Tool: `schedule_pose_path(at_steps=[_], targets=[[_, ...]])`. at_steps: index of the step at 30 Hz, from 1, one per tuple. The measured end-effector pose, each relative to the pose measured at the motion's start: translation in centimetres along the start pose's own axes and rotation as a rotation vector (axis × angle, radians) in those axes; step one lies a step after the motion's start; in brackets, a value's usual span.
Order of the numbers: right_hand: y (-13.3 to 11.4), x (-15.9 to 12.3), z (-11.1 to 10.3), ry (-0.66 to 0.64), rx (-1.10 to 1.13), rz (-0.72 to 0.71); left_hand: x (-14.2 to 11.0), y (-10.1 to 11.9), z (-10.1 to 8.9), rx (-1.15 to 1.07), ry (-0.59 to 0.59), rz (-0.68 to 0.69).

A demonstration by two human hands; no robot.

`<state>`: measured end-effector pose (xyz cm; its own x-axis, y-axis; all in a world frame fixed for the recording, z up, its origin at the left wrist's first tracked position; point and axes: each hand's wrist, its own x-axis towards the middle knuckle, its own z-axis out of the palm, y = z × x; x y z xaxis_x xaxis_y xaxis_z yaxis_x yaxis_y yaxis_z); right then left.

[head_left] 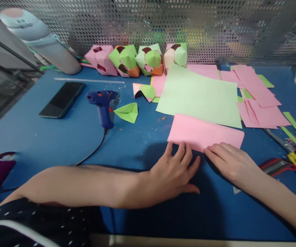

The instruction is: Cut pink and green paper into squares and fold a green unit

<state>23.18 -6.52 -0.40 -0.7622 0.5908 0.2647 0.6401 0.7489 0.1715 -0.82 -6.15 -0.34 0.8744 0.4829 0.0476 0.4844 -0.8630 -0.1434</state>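
A pink sheet of paper (204, 132) lies folded on the blue table (60, 137), partly over a larger pale green sheet (199, 96). My left hand (175, 169) lies flat at its near edge, fingers stretched out and fingertips touching the paper. My right hand (230, 161) rests beside it, fingers extended together and pressing the same near edge. Neither hand holds anything.
Several folded paper cubes (137, 60) stand along the mesh back wall. A blue glue gun (103, 106), a black phone (63, 99), small folded green pieces (128, 112), pink sheets (258, 99), scissors (292, 149) and a bottle (42, 43) lie around.
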Motion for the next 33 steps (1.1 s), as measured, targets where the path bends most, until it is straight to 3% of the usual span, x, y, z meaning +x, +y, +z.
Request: schedule_pose_path(at_steps=[8, 18, 33], targets=[[0.3, -0.2, -0.4, -0.068, 0.079, 0.050, 0.1, -0.3, 0.0, 0.030, 0.026, 0.017], [2.6, -3.4, -2.6, -0.266, 0.320, 0.273, 0.9, -0.9, -0.3, 0.111, 0.005, 0.067], [3.9, -4.1, -3.7, -0.371, 0.400, 0.321, 2.0, -1.3, 0.0, 0.147, 0.039, 0.043]])
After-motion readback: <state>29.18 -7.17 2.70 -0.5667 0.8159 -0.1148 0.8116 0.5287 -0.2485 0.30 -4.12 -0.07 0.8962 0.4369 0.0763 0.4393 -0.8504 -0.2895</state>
